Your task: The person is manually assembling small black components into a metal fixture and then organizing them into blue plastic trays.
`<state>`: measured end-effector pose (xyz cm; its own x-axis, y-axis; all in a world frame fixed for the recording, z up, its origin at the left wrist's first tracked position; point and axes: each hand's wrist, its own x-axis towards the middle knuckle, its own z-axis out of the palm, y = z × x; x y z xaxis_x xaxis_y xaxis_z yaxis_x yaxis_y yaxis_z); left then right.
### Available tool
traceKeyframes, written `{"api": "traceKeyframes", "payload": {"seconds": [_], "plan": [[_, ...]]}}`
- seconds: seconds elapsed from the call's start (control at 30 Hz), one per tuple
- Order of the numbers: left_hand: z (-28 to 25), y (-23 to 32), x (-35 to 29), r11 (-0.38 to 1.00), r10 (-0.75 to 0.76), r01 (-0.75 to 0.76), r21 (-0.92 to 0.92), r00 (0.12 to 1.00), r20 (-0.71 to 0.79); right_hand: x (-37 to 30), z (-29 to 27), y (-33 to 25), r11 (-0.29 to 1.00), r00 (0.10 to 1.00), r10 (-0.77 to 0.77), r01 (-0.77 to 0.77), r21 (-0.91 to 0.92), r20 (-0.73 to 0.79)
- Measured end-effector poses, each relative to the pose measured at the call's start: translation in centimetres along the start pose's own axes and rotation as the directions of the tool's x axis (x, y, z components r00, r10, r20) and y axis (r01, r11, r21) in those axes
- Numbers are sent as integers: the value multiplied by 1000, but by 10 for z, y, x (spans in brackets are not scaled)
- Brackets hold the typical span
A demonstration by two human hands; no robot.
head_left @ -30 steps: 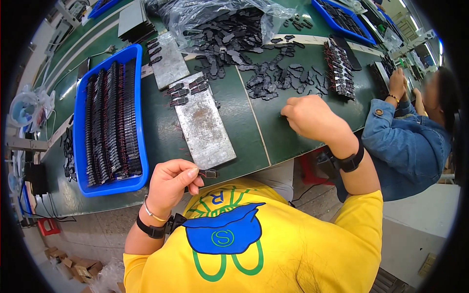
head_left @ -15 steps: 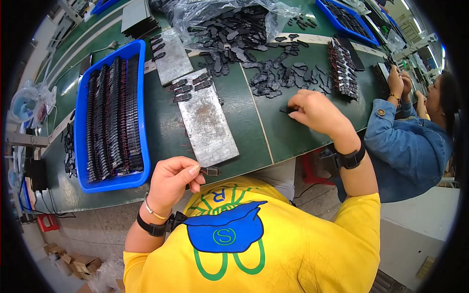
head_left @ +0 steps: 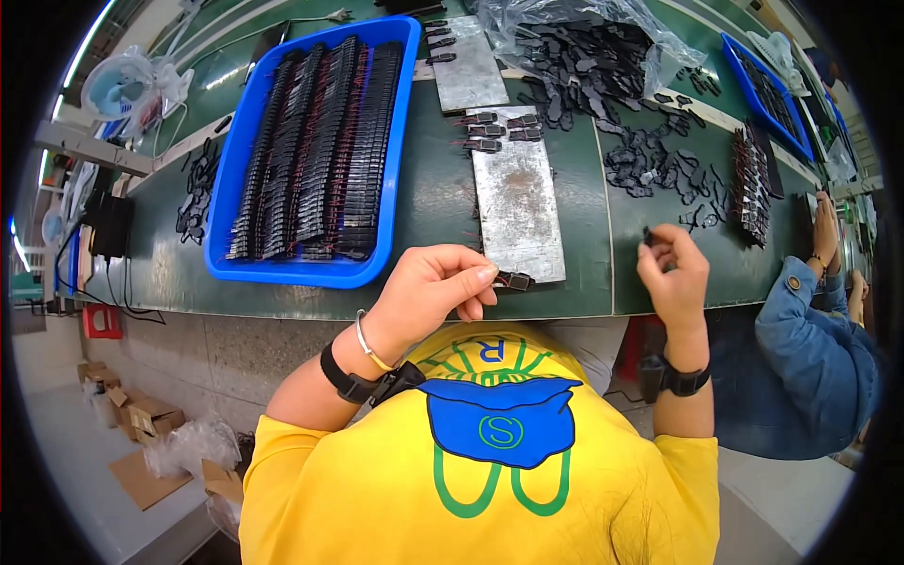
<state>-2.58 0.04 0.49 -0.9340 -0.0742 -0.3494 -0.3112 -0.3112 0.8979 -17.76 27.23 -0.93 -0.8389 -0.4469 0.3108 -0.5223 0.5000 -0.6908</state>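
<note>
Pinched between thumb and fingers of my left hand [head_left: 435, 290] is a small rectangular black component with thin red wires [head_left: 516, 281], at the near edge of a scuffed metal plate [head_left: 520, 212]. Several similar wired components [head_left: 485, 132] lie at the far end of this plate. My right hand [head_left: 676, 273] is closed on a small dark piece [head_left: 648, 237], above the green table to the right of the plate. That piece resembles the flat black pieces [head_left: 650, 160] scattered beyond it; its exact shape is partly hidden by my fingers.
On the left, a blue tray [head_left: 215, 240] holds rows of wired components. A second metal plate [head_left: 468, 71] lies farther back, next to a clear plastic bag [head_left: 678, 47] with a heap of black pieces. A co-worker's denim sleeve [head_left: 800, 301] is at the right.
My right hand has lifted the dark piece off the table and drawn it nearer. My left hand still pinches the wired component by the plate. The whole view has turned leftward.
</note>
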Motion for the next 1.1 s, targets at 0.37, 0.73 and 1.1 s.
{"api": "traceKeyframes", "payload": {"seconds": [0.37, 0.73, 1.1], "plan": [[3, 1, -5, 999, 12, -13, 37, 1000, 3, 8, 32, -100, 852, 833, -516, 475, 218, 201], [0, -7, -3, 995, 16, -10, -98, 998, 55, -7, 45, -108, 871, 852, -491, 488, 62, 185], [-1, -11, -4, 975, 26, -1, -221, 994, 108, -8, 46, -106, 848, 836, -527, 530, 21, 156]]}}
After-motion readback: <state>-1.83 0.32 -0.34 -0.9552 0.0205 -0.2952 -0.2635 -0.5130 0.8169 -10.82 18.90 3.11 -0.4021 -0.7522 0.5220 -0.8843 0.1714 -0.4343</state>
